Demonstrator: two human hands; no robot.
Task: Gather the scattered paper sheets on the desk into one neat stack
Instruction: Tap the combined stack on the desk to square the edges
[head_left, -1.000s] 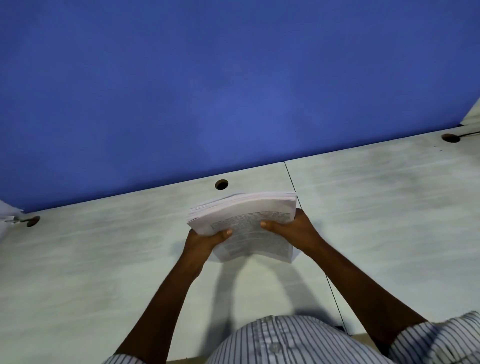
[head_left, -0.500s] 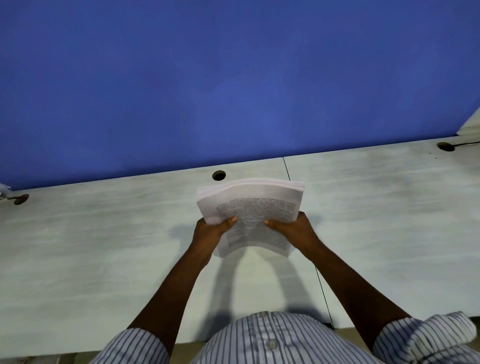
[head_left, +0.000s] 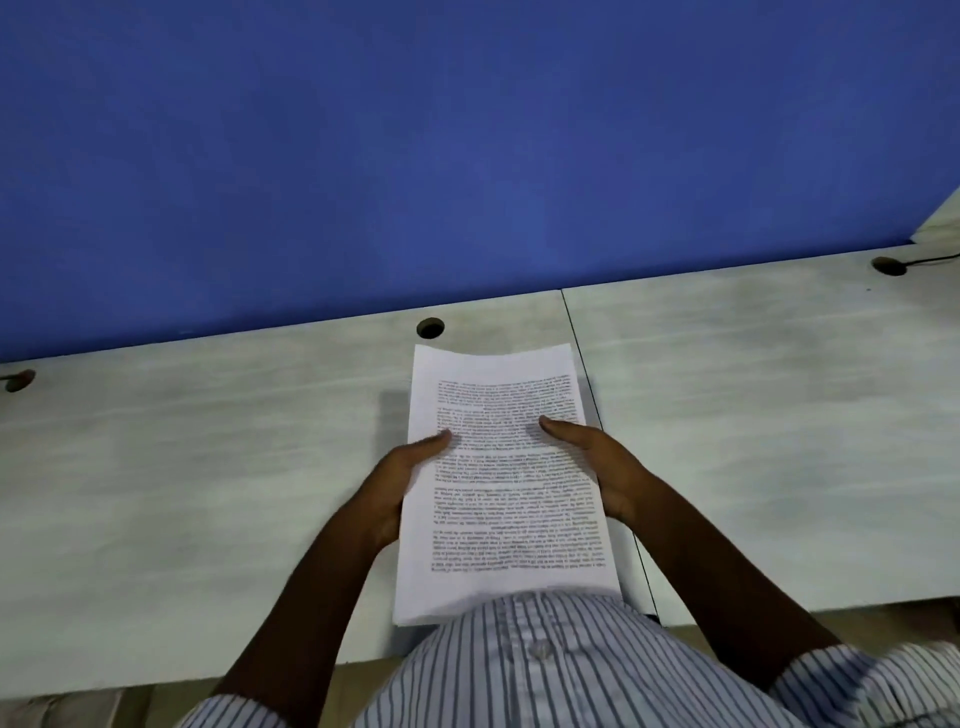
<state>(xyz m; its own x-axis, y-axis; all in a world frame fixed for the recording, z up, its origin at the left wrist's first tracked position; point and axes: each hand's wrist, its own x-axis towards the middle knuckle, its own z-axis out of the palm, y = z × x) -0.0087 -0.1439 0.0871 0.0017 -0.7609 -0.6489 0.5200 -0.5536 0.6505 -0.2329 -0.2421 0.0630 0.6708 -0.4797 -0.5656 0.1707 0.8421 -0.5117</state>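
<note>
One stack of white printed sheets (head_left: 506, 499) lies flat lengthwise on the pale grey desk (head_left: 208, 493), its text upside down to me. My left hand (head_left: 400, 478) grips the stack's left edge, thumb resting on the top page. My right hand (head_left: 602, 467) grips the right edge the same way. The stack's near end is hidden behind my striped shirt.
A blue partition (head_left: 467, 145) stands along the desk's far edge. Round cable holes (head_left: 430, 328) sit along the back, one just beyond the stack. A seam between two desk panels (head_left: 608, 441) runs beside the stack's right edge.
The stack was held up, tilted and bowed above the desk; now it is lowered flat onto the desk, with both hands slid along its sides.
</note>
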